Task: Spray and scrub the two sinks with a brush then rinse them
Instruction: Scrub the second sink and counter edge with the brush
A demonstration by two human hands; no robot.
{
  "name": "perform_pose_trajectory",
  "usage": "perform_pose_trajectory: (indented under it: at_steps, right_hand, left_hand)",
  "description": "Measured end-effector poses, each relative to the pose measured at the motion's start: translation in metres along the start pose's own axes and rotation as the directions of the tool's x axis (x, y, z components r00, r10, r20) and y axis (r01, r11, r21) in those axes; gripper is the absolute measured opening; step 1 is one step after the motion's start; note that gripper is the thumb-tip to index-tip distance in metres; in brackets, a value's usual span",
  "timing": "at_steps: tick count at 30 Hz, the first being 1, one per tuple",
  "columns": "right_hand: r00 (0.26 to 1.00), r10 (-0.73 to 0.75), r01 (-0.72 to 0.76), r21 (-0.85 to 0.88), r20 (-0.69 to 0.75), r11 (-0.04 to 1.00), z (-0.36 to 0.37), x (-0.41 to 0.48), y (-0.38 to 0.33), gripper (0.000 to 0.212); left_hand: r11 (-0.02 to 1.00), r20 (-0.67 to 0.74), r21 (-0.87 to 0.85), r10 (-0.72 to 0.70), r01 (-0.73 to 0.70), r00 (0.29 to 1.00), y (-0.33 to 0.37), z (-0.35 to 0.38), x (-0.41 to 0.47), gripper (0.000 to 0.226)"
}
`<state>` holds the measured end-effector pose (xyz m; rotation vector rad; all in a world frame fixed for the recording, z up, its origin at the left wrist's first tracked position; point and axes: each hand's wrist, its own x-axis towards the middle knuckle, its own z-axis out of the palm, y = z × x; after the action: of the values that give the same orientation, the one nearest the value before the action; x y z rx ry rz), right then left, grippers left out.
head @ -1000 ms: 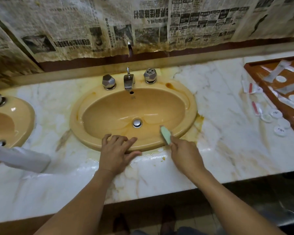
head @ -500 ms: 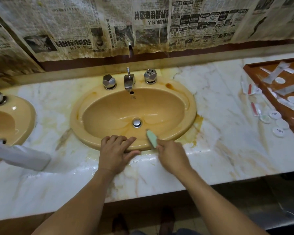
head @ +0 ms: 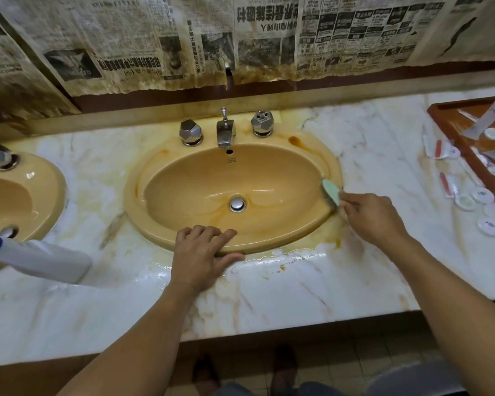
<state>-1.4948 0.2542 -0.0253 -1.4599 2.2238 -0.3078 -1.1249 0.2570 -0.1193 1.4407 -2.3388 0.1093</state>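
Now: right hand [head: 369, 215] curled round handle of pale green scrub brush [head: 330, 192], bristles against right rim of centre sink [head: 183, 190]. Left hand [head: 203, 252] flat, fingers straight, holding nothing, resting on front rim. Second sink [head: 50, 192] at left edge; white spray bottle [head: 40, 260] lying on marble bench [head: 297, 287] beside it.

Head view, looking down, sink [head: 232, 195] near

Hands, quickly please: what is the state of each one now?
Left hand: open, resting flat on the front rim of the sink.
Right hand: closed on the green brush at the right rim.
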Motion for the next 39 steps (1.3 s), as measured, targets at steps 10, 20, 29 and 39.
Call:
perform_pose_trajectory:
  at_steps: [10, 20, 29, 39]
  right_hand:
    - [0.991, 0.101, -0.096, 0.068, -0.085, 0.993, 0.003, 0.023, 0.002, 0.039]
    - [0.961, 0.273, -0.240, 0.397, -0.030, 0.886, 0.019, 0.008, 0.016, 0.037]
    - [0.967, 0.252, -0.240, 0.407, 0.025, 0.881, -0.001, 0.053, 0.019, 0.035]
    - [0.962, 0.272, -0.258, 0.439, 0.033, 0.861, 0.008, 0.048, 0.030, 0.032]
  left_hand:
    - [1.000, 0.002, -0.004, 0.016, -0.016, 1.000, -0.001, 0.000, 0.001, 0.054]
    - [1.000, 0.031, -0.009, 0.010, -0.009, 0.999, -0.001, 0.000, 0.003, 0.055]
    - [0.997, 0.005, 0.029, -0.077, 0.077, 0.997, 0.005, -0.004, 0.001, 0.061]
    - [0.990, 0.039, 0.068, -0.130, 0.127, 0.991, 0.007, -0.005, 0.000, 0.063]
